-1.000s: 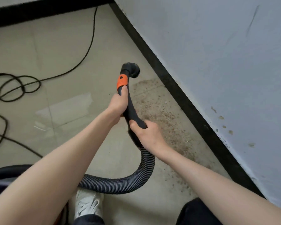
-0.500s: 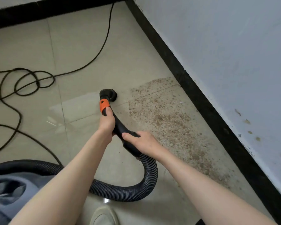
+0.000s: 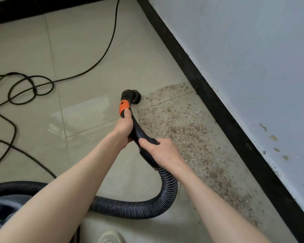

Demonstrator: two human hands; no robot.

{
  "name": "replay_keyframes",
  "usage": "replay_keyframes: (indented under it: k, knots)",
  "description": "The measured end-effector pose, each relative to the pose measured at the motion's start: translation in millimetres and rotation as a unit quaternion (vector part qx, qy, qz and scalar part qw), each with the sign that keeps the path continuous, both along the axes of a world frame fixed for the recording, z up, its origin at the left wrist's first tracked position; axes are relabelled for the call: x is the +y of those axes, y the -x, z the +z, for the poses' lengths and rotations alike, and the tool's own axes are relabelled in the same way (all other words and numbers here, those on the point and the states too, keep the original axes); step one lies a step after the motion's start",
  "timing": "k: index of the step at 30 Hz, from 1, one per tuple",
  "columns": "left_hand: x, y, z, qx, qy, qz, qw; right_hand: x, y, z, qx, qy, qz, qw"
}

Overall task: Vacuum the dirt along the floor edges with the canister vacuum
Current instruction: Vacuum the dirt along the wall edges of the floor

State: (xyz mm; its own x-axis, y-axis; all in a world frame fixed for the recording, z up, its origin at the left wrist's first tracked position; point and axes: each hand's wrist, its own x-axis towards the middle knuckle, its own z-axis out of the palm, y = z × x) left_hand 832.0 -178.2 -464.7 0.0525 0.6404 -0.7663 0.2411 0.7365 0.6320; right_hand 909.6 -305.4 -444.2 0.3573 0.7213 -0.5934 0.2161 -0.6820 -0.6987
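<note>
At the near-left fringe of the dirt (image 3: 191, 135), along the black baseboard (image 3: 218, 109): mid-pass, by the look of it, nozzle (image 3: 131, 96) just beside the first grains. Next calls for sweeping toward three o'clock, to the baseboard. Left hand (image 3: 124, 126) wrapped round the wand (image 3: 136, 131) below the orange collar (image 3: 124, 106); right hand (image 3: 162, 151) gripping at five o'clock, by the hose (image 3: 167, 190).

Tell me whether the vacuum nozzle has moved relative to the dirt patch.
Yes. The nozzle came back toward the dirt patch's left edge.
</note>
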Motion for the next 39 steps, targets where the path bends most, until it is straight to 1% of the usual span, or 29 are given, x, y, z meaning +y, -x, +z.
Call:
replay_keyframes:
  k: [4,7,10,19,28,35,39]
  knots:
    - [5.1,-24.5,5.9,-0.002,-0.007,-0.035,0.999,2.7,-12.6,-1.7,0.01,-0.003,-0.05,0.999]
    - [7.3,-41.2,7.8,-0.002,-0.009,-0.056,0.998,3.0,-21.3,-1.4,-0.001,-0.001,-0.071,0.998]
    - [11.0,-54.9,8.9,0.007,-0.014,-0.079,0.997,3.3,-26.9,-0.2,0.02,-0.008,-0.104,0.994]
    - [15.5,-95.6,10.7,0.009,-0.028,-0.144,0.989,7.1,-48.7,-3.9,0.018,-0.019,-0.162,0.986]
    - [27.3,-136.6,5.8,-0.018,-0.031,-0.203,0.979,15.8,-67.6,-12.5,0.028,-0.018,-0.229,0.973]
    - [26.9,-147.3,4.3,-0.026,-0.023,-0.226,0.974,15.2,-67.9,-11.6,-0.004,-0.003,-0.247,0.969]
    - [21.7,-137.5,5.8,-0.031,-0.005,-0.242,0.97,9.0,-57.7,-8.9,-0.052,0.004,-0.219,0.974]
